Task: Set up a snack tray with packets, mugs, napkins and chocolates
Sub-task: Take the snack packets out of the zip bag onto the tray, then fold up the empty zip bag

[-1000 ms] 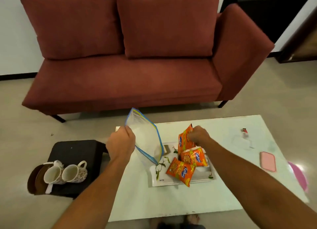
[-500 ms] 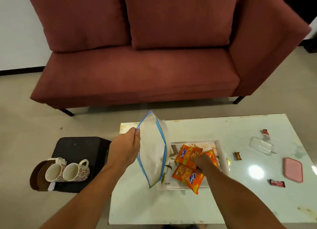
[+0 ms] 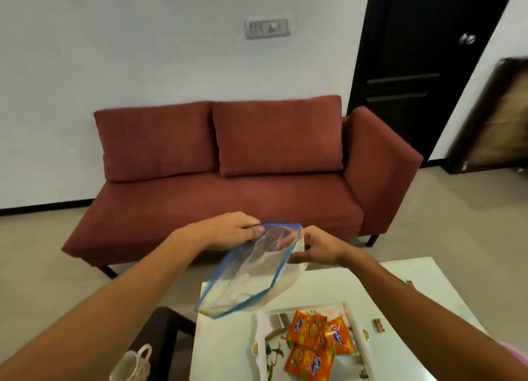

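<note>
A clear zip bag [image 3: 251, 275] with a blue edge hangs in the air above the far end of the white table [image 3: 228, 349]. My left hand [image 3: 231, 232] pinches its top left corner. My right hand [image 3: 317, 249] holds the top right corner, fingers partly behind the plastic. Below, a white tray [image 3: 261, 337] with a leaf print holds three orange snack packets [image 3: 311, 343]. A small chocolate [image 3: 379, 324] lies on the table right of the tray. A patterned mug [image 3: 133, 365] stands on the dark stool [image 3: 160, 332] at the lower left.
A red sofa [image 3: 243, 186] stands across the floor behind the table. A dark door [image 3: 414, 66] is at the back right. A second small wrapper [image 3: 410, 284] lies near my right forearm, mostly hidden.
My right hand left the packets on the tray and rose to the bag's top corner. Both hands lifted the bag higher. My head tilted up, showing the wall and door.
</note>
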`<state>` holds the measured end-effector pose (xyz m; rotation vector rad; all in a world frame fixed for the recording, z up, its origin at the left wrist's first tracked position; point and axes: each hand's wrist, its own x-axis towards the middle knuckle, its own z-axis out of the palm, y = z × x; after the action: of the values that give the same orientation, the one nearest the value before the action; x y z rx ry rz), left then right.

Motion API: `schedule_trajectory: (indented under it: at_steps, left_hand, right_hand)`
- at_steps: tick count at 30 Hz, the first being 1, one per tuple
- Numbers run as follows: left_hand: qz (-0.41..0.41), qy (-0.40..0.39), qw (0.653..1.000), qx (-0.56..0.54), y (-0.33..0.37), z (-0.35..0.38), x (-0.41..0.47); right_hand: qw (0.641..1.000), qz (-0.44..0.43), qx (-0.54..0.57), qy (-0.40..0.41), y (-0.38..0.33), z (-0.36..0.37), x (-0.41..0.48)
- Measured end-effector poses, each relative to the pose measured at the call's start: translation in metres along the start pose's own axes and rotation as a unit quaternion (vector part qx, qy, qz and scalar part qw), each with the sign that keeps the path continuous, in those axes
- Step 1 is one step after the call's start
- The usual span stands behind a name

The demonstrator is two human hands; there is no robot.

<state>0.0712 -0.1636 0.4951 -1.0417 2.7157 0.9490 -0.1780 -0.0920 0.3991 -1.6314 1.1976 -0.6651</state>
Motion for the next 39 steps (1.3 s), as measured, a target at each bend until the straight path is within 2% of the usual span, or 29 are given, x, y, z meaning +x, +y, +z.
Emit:
schedule_trajectory:
  at_steps: [3,5,6,8,10,12,14,19,21,23,26,30,33,39]
  left_hand:
    - [-0.002,0.019,0.999,-0.047,0.017,-0.044,-0.017]
    - [-0.047,0.026,0.981,-0.185,0.023,-0.063,-0.029]
    - [-0.067,0.021,0.953,-0.293,0.021,-0.069,-0.034]
    - [-0.056,0.015,0.865,-0.498,0.010,-0.074,-0.042]
    - [-0.017,0.030,0.798,-0.601,-0.004,-0.066,-0.047]
    - [-0.012,0.060,0.767,-0.639,-0.011,-0.046,-0.043]
    - [-0.013,0.103,0.767,-0.633,-0.007,-0.021,-0.033]
    - [0.036,0.235,0.839,-0.489,0.038,0.005,-0.007]
    - [0.045,0.287,0.830,-0.476,0.053,0.003,-0.003]
    - [0.054,0.323,0.821,-0.468,0.060,-0.001,0.001]
    - [0.067,0.344,0.831,-0.432,0.067,-0.007,0.004]
    - [0.082,0.354,0.857,-0.365,0.066,-0.020,0.004]
    - [0.091,0.359,0.864,-0.341,0.065,-0.027,0.006]
    - [0.117,0.380,0.819,-0.414,0.074,-0.039,0.005]
  right_hand:
    - [0.995,-0.023,0.075,0.061,-0.038,-0.014,-0.015]
    - [0.982,-0.044,0.140,0.121,-0.055,-0.023,-0.025]
    - [0.974,-0.054,0.158,0.154,-0.064,-0.028,-0.031]
    - [0.959,-0.078,0.176,0.210,-0.079,-0.041,-0.044]
    - [0.939,-0.102,0.207,0.254,-0.091,-0.053,-0.056]
    - [0.920,-0.121,0.234,0.289,-0.102,-0.065,-0.068]
    - [0.906,-0.135,0.266,0.300,-0.108,-0.077,-0.076]
    - [0.902,-0.133,0.253,0.323,-0.119,-0.102,-0.087]
    - [0.920,-0.116,0.227,0.298,-0.118,-0.109,-0.094]
    - [0.947,-0.086,0.204,0.235,-0.113,-0.114,-0.102]
    - [0.963,-0.063,0.177,0.191,-0.102,-0.122,-0.109]
    - [0.955,-0.084,0.149,0.242,-0.094,-0.129,-0.105]
    - [0.943,-0.109,0.172,0.263,-0.094,-0.137,-0.104]
    - [0.924,-0.162,0.171,0.300,-0.100,-0.154,-0.106]
